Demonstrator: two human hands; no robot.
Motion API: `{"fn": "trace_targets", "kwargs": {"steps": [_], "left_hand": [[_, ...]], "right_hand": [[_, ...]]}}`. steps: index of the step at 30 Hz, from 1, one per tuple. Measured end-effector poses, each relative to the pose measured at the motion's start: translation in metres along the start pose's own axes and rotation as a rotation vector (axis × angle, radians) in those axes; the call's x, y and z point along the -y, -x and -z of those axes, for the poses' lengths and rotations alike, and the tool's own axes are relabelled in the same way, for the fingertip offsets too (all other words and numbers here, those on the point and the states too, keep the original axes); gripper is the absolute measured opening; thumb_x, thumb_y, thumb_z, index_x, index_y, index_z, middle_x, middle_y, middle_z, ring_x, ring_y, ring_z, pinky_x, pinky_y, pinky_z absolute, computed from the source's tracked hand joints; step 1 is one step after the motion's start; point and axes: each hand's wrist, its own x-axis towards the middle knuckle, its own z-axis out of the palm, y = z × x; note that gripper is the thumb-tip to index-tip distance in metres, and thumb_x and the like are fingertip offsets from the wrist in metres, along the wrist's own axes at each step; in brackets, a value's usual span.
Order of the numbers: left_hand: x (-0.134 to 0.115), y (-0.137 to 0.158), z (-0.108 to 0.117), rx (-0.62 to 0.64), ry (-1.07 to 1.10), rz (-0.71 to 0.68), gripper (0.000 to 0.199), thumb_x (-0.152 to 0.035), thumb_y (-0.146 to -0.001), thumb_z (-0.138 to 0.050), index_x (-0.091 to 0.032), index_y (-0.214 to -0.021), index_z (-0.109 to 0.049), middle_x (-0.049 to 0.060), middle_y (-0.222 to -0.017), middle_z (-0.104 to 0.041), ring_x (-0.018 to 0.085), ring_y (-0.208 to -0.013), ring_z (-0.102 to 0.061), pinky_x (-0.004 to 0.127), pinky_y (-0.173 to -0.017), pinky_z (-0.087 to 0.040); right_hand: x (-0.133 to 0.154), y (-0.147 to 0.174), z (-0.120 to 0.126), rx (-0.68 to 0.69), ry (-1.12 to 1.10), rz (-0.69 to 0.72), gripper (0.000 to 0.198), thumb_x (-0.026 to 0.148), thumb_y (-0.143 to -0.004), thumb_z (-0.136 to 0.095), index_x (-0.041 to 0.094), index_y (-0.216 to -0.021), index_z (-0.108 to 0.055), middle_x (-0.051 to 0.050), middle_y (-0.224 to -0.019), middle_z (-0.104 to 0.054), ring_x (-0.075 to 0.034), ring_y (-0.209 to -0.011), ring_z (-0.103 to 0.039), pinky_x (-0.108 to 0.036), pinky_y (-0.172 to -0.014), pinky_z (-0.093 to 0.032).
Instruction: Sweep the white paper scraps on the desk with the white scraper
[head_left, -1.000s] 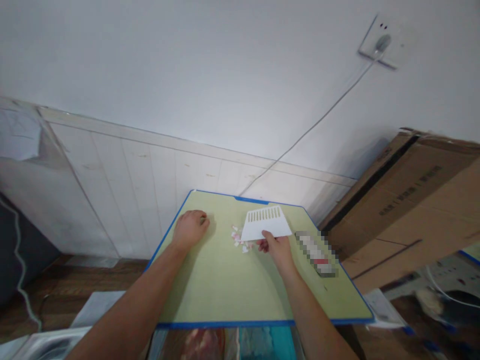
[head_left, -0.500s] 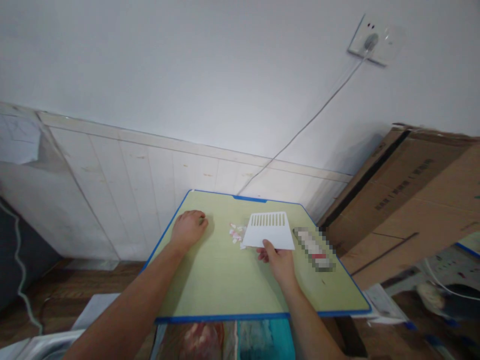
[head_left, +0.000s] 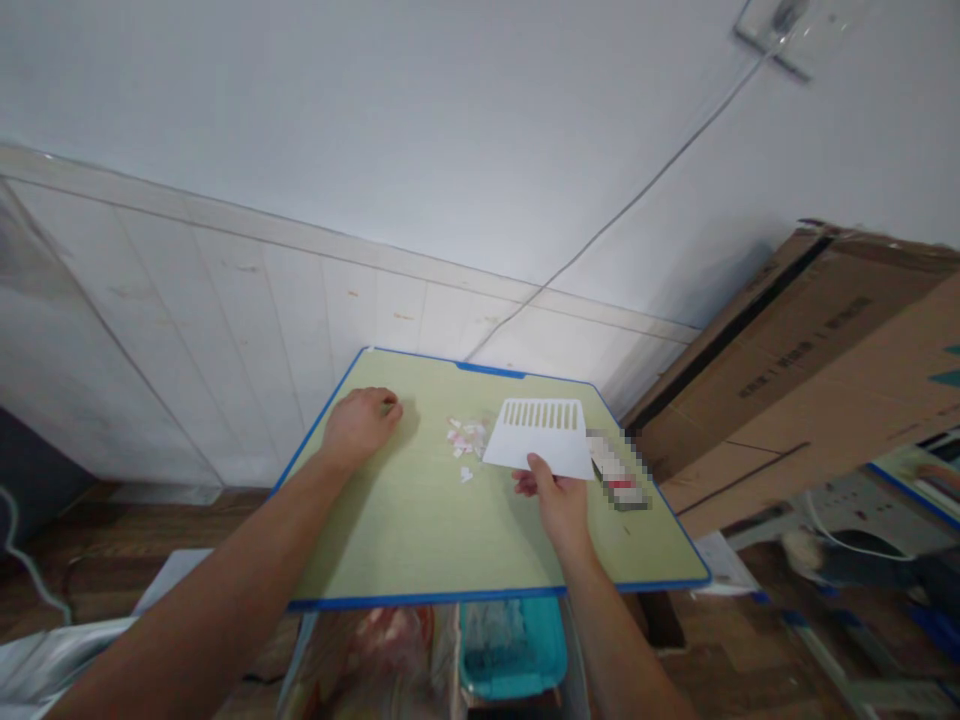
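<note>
My right hand (head_left: 559,500) grips the near edge of a white slotted card (head_left: 536,450), thumb on top and fingers below. A row of narrow slots runs along the card's far side. Just left of it, a pile of small white and pink scraps (head_left: 469,437) lies on the yellow-green table (head_left: 420,540). Over the table's left part, my left hand (head_left: 361,420) is closed with its fingertips pinched together. Something small and dark shows at those fingertips, too small to name.
Right of the card lies a long blurred-out item (head_left: 619,470). A large cardboard box (head_left: 787,380) leans at the table's right. Below the front edge is a turquoise bin (head_left: 517,660). A white cable (head_left: 600,230) runs down the wall behind the table.
The view has shifted, so the table sits higher in it. The card has moved right relative to the scraps, exposing more of them. Both hands keep their grips.
</note>
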Motion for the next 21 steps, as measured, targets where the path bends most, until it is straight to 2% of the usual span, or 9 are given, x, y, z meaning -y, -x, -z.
{"fn": "trace_targets", "kwargs": {"steps": [2,6,12,21], "left_hand": [[-0.001,-0.001,0.000,0.005,0.003,-0.004,0.054,-0.047,-0.110,-0.052,-0.018,-0.129,-0.094,0.020,-0.141,-0.092,0.040,-0.137,-0.084,0.051,-0.123,-0.065],[0.000,-0.006,-0.002,-0.001,0.001,-0.016,0.054,-0.046,-0.108,-0.052,-0.018,-0.128,-0.094,0.021,-0.140,-0.092,0.042,-0.138,-0.083,0.054,-0.124,-0.065],[0.007,-0.015,-0.004,-0.013,0.024,0.005,0.054,-0.049,-0.108,-0.051,-0.020,-0.127,-0.094,0.019,-0.141,-0.092,0.041,-0.137,-0.083,0.053,-0.125,-0.065],[0.010,-0.018,-0.006,0.001,0.012,0.012,0.051,-0.049,-0.107,-0.054,-0.022,-0.127,-0.093,0.017,-0.140,-0.092,0.039,-0.138,-0.083,0.049,-0.124,-0.065]], "right_hand": [[-0.002,0.003,0.000,-0.003,-0.017,-0.003,0.060,0.079,-0.079,-0.099,0.022,-0.079,-0.082,-0.013,-0.067,-0.085,-0.025,-0.050,-0.076,-0.035,-0.050,-0.061],[-0.006,0.011,-0.002,0.077,-0.026,-0.042,0.057,0.076,-0.082,-0.098,0.022,-0.080,-0.082,-0.012,-0.066,-0.085,-0.027,-0.051,-0.078,-0.037,-0.052,-0.065],[-0.007,0.003,0.009,-0.043,-0.001,-0.028,0.056,0.076,-0.080,-0.097,0.023,-0.079,-0.080,-0.013,-0.067,-0.085,-0.027,-0.051,-0.076,-0.037,-0.051,-0.062],[-0.009,0.008,0.001,0.011,0.039,-0.009,0.057,0.077,-0.087,-0.096,0.022,-0.080,-0.081,-0.014,-0.070,-0.086,-0.026,-0.055,-0.077,-0.036,-0.054,-0.064]]}}
